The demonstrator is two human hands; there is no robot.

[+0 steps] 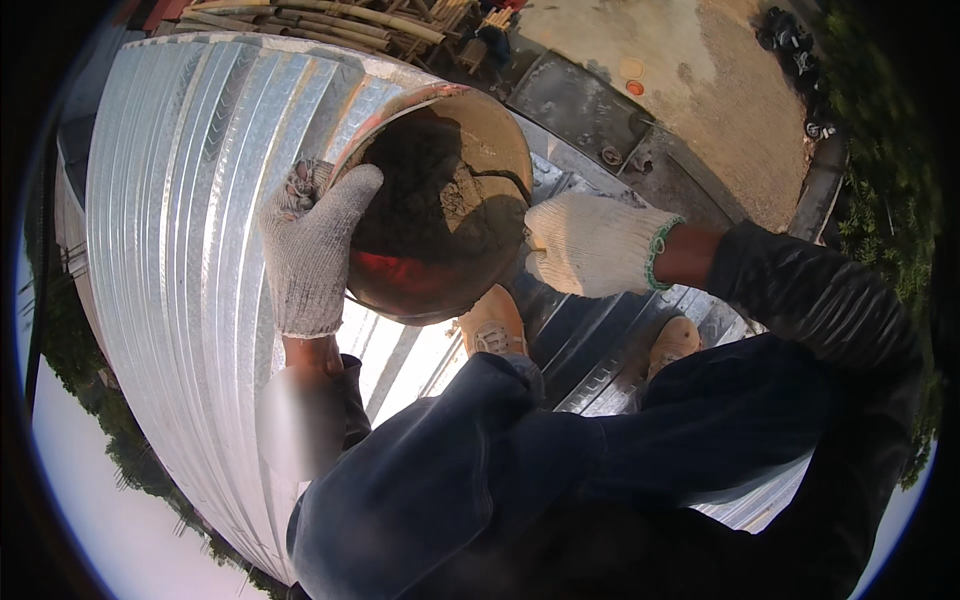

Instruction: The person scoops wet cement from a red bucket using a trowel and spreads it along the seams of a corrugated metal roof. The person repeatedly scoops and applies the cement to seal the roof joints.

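A bucket (pixel 505 130), its rim and inner wall caked with grey, hangs tilted in front of me with its mouth toward me. Dark grey mortar or cement (pixel 410 170) coats its inside, and a reddish patch shows low on the wall. My left hand (pixel 315 235), in a grey-stained knit glove, grips the bucket's left side with the thumb over the rim. On the right side, my right hand (pixel 595 245) wears a cleaner white knit glove with a green cuff. Its fingers are curled closed at the rim; a dark handle-like strip runs toward them.
Ribbed metal sheeting (pixel 180 200) lies under my feet, its far edge curving past the bucket. My shoes (pixel 495 325) stand on it just below the bucket. Beyond that edge and lower down are bamboo poles (pixel 330 25), a grey slab (pixel 575 105) and sandy ground (pixel 700 110).
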